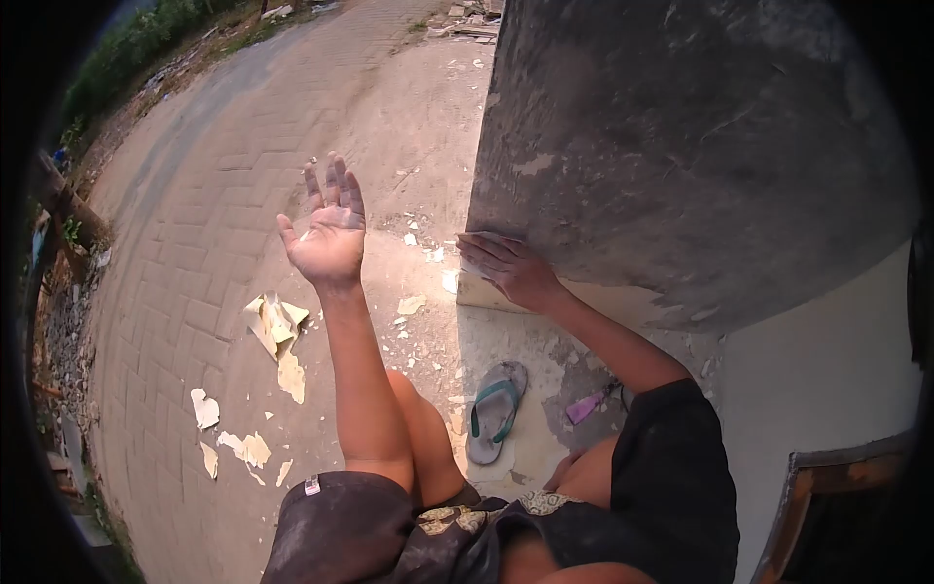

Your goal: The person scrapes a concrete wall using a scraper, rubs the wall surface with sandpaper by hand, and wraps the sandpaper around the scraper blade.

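Note:
My left hand is raised over the paving, palm up, its fingers spread and dusted white, with nothing in it. Against the lower corner of the dark wall, my right hand presses flat with its fingers together. A thin sheet that looks like sandpaper shows its edge under those fingers; the rest is covered by the hand. Below the right hand, a grey flip-flop with a green strap lies on the ground. Beside it rests a purple-handled tool, its far end hard to make out.
Peeled paint flakes and a larger crumpled cream piece litter the ground at left. Brick paving stretches away. A pale wall with a wood-framed opening stands at right. My bent knees are close below.

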### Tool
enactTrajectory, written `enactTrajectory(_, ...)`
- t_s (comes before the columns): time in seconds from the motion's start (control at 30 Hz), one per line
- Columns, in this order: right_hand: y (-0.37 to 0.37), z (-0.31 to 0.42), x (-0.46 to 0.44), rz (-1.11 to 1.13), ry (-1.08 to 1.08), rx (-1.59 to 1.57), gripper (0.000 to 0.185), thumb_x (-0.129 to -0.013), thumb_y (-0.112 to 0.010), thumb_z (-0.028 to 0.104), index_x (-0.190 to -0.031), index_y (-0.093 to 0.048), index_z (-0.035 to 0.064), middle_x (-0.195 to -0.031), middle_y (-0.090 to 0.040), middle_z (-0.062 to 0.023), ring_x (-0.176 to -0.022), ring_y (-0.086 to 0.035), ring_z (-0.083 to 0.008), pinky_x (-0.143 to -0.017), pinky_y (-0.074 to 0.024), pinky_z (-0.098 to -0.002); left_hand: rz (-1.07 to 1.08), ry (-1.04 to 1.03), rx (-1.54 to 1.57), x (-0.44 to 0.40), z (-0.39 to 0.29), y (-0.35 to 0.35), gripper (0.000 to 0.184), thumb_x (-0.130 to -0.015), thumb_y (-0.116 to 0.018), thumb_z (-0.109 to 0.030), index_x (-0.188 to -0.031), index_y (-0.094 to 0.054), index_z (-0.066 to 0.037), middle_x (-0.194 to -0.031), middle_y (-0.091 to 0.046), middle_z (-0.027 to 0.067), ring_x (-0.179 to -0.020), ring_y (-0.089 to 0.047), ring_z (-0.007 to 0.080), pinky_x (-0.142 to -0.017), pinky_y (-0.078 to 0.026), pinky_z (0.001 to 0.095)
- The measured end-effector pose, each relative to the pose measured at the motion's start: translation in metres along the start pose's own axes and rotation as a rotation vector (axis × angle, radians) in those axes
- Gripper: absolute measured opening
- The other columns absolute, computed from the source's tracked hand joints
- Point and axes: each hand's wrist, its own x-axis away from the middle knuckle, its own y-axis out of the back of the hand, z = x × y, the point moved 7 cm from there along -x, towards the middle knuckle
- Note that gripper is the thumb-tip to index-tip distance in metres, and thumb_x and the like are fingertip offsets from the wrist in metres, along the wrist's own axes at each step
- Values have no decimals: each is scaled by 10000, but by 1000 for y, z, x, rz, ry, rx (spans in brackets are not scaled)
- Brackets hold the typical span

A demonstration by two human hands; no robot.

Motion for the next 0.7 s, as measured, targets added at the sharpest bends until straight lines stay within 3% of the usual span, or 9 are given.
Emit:
enactTrajectory(0.1,-6,6,24,36,-31,-270,456,-812,-525,252,-1261,-461,206,-1364,-373,29,-1281,-299,-130,-1081,-184,-408,-51,5,-28,3,-10,4,571,-878,-353,-451,-1269,-362,-35,-1339,-341,191,-1220,-367,317,-975,-348,478)
enactTrajectory(0.17,9,9,38,38,21,-265,479,-809,-514,213,-1282,-434,198,-1373,-360,15,-1280,-302,-129,-1084,-200,-384,-66,30,-64,1,-22,11,537,-877,-366,-413,-1251,-381,-29,-1314,-382,188,-1183,-416,304,-945,-383,459)
enactTrajectory(0.2,22,9,42,35,38,-254,492,-808,-509,193,-1292,-421,194,-1377,-354,8,-1280,-304,-129,-1085,-208,-371,-139,22,-124,0,-27,20,470,-873,-388,-364,-1186,-439,-17,-1262,-450,178,-1083,-496,283,-877,-430,427)
enactTrajectory(0.3,65,19,41,-233,85,-134,451,-831,-496,226,-1278,-439,208,-1358,-385,11,-1271,-324,-128,-1092,-176,-388,-379,87,-127,-2,-31,53,400,-869,-420,-317,-1109,-489,-5,-1216,-496,167,-994,-537,269,-827,-452,399)
enactTrajectory(0.43,135,-7,34,-463,4,110,403,-867,-446,253,-1270,-447,230,-1361,-383,9,-1291,-295,-143,-1101,-112,-412,-422,224,-110,-5,-2,65,311,-860,-454,-242,-1047,-517,-2,-1160,-536,153,-939,-556,259,-798,-463,381)
enactTrajectory(0.57,229,-88,60,-872,-283,244,433,-886,-441,247,-1307,-409,151,-1377,-360,-62,-1306,-269,-251,-1082,-84,-463,-410,243,-155,-4,5,69,279,-856,-469,-200,-1044,-523,-1,-1121,-553,148,-924,-551,251,-792,-461,375)
enactTrajectory(0.63,262,-125,86,-1002,-391,372,497,-865,-474,320,-1308,-401,105,-1392,-314,-136,-1309,-225,-345,-1052,-101,-519,-408,265,-154,-4,3,72,277,-857,-468,-200,-1039,-528,0,-1109,-559,148,-924,-549,249,-791,-459,378)
enactTrajectory(0.7,283,-146,93,-882,-608,393,505,-865,-427,246,-1300,-369,-3,-1373,-252,-253,-1294,-186,-417,-1050,-104,-518,-400,283,-178,-5,6,70,269,-859,-466,-193,-1025,-539,5,-1078,-573,134,-928,-545,245,-792,-456,378)
